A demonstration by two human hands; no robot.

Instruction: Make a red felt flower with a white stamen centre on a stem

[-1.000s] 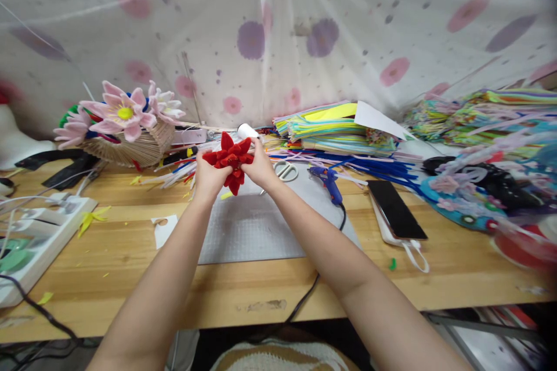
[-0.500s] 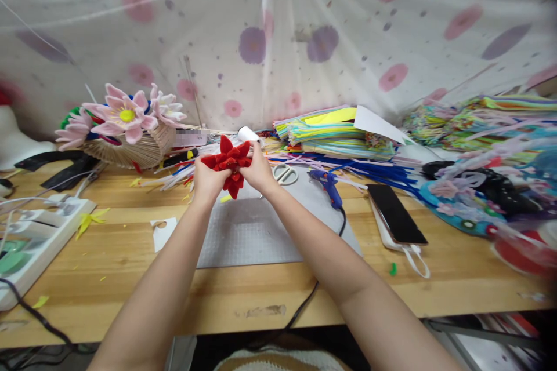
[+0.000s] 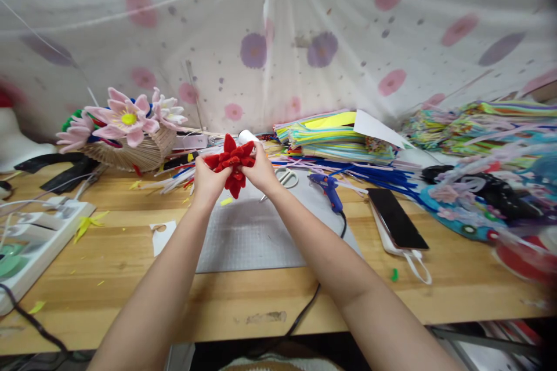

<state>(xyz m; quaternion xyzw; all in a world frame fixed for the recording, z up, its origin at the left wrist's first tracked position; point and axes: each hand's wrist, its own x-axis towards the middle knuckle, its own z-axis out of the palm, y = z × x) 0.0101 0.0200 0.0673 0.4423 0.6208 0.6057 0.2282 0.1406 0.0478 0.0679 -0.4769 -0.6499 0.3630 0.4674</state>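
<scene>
A red fuzzy pipe-cleaner flower (image 3: 235, 157) with pointed petals is held up over the far part of the grey cutting mat (image 3: 256, 240). My left hand (image 3: 209, 181) grips its left side, thumb pressed on the petals. On the opposite side my right hand (image 3: 260, 169) pinches it, thumb near the flower's middle. The fingers behind the petals are hidden. Just right of my right hand lie scissors (image 3: 287, 177) with pale handles. A blue glue gun (image 3: 329, 190) rests at the mat's right edge.
Bundles of coloured pipe cleaners (image 3: 331, 142) line the back. Pink flowers (image 3: 128, 117) on a fan-like wooden piece stand at the left, behind a power strip (image 3: 47, 237). A black phone (image 3: 397, 217) lies right of the mat. The glue gun's cord (image 3: 304, 310) crosses the table's front edge.
Both hands still hold the red flower, which has tilted slightly and sits a little further right. The camera view has shifted slightly; the other things stay in place.
</scene>
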